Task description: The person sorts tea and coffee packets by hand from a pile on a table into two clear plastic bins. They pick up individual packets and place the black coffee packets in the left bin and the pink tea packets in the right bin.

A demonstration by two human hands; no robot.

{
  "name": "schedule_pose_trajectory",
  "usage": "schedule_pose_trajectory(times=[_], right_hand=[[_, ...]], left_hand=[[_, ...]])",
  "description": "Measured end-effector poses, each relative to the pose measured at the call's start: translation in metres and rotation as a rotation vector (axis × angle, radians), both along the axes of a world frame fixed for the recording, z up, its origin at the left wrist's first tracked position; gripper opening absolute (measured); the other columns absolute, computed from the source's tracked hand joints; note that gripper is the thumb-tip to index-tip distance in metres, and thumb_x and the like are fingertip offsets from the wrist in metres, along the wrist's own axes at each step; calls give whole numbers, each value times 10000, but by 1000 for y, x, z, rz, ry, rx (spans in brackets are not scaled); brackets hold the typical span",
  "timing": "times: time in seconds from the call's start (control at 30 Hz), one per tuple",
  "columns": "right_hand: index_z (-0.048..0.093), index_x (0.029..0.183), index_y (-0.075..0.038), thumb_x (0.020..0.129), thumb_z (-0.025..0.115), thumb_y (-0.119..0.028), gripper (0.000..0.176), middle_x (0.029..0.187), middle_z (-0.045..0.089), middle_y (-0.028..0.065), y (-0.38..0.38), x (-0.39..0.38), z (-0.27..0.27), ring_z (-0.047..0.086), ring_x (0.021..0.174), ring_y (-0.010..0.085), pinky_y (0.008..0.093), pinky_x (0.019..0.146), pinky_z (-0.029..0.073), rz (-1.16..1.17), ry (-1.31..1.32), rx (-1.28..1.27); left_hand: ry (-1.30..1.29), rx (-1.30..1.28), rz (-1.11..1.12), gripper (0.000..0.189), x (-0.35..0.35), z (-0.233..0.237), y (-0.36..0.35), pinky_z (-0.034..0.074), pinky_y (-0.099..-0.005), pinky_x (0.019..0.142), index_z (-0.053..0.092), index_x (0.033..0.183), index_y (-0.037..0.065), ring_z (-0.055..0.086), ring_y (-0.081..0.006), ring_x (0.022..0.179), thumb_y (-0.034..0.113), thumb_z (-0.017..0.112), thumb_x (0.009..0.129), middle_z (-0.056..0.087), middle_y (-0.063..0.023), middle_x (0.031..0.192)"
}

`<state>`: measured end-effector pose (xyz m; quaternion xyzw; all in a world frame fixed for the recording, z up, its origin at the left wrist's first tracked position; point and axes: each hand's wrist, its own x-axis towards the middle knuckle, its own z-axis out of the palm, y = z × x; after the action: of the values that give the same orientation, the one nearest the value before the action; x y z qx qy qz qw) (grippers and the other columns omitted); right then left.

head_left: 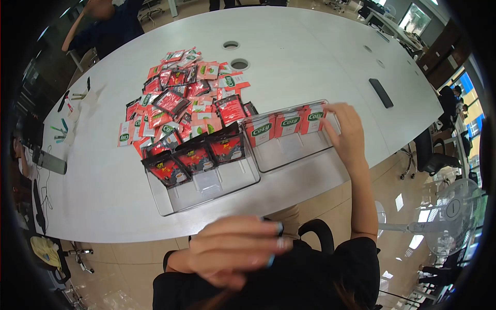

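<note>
My right hand is at the right end of a clear tray, fingers and thumb closed about the edge of the end red-and-white Cozy packet. Two more Cozy packets stand upright in a row beside it, along the tray's far side. Close to the camera, slightly blurred, my left hand is raised in front of the table edge, fingers stretched out and holding nothing. A second clear tray lies to the left, with black-and-red coffee packets leaning along its far side.
Behind the trays spreads a loose heap of mixed red and black packets. A dark oblong object lies on the white table at right. Pens and a bottle are at left. Another person sits across the table.
</note>
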<state>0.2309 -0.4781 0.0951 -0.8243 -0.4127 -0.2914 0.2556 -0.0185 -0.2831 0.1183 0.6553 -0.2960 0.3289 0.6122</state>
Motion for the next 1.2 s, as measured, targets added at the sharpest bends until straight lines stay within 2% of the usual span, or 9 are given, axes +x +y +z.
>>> schedule_pose_trajectory(times=[0.07,0.1,0.2,0.27,0.37,0.73,0.93,1.03,1.2], right_hand=[[639,941,-59,819,707,-216,210,858,650,74,-7,-12,3,610,846,249,354,750,467,63,326,-134],[645,943,-59,834,702,-258,235,856,657,80,-8,-16,4,622,845,249,353,749,477,96,492,-198],[654,997,-62,862,667,-287,263,926,678,95,-6,-18,2,631,888,269,363,786,484,159,557,-449],[665,982,-65,871,642,-378,333,897,679,95,-3,-16,0,637,877,269,367,774,491,170,538,-407],[670,979,-66,876,628,-418,369,891,679,98,-1,-11,-1,637,872,274,371,773,494,165,527,-401],[675,950,-32,869,644,-337,317,931,685,112,10,-13,12,632,884,303,382,788,487,189,587,-403],[673,966,-19,853,659,-310,312,926,682,126,11,-11,6,635,868,299,376,777,485,110,590,-426],[675,978,-19,847,664,-295,306,923,681,131,13,-16,9,636,863,297,375,772,484,113,589,-415],[678,996,-25,846,665,-246,268,897,682,129,13,-27,12,637,841,285,358,750,480,106,597,-295]], left_hand=[[125,379,287,327,7,-28,-2,421,-475,999,607,1183,65,599,-314,1151,169,638,875,673,-101,1169],[141,474,364,326,12,-44,-7,377,-483,1030,625,1159,103,576,-301,1181,158,668,840,646,-95,1214],[177,728,561,385,27,-85,-27,251,-490,1106,650,1142,188,516,-265,1255,145,735,768,581,-77,1320],[189,861,654,456,31,-99,-31,172,-475,1133,632,1202,206,491,-247,1283,166,747,763,557,-62,1353],[253,742,624,481,32,-99,-32,170,-450,1126,619,1227,218,480,-239,1293,182,750,765,524,-58,1391],[247,830,613,386,32,-97,-30,189,-408,1125,617,1213,179,480,-183,1297,209,680,834,514,-32,1400],[207,794,594,354,31,-103,-29,185,-426,1134,624,1181,153,476,-195,1302,194,666,833,513,-35,1403],[160,654,515,381,28,-106,-27,224,-435,1129,632,1169,149,493,-205,1286,157,694,793,525,-47,1389],[67,490,485,356,12,-95,-7,397,-428,1031,678,1088,116,585,-218,1166,70,711,736,620,-59,1254]])
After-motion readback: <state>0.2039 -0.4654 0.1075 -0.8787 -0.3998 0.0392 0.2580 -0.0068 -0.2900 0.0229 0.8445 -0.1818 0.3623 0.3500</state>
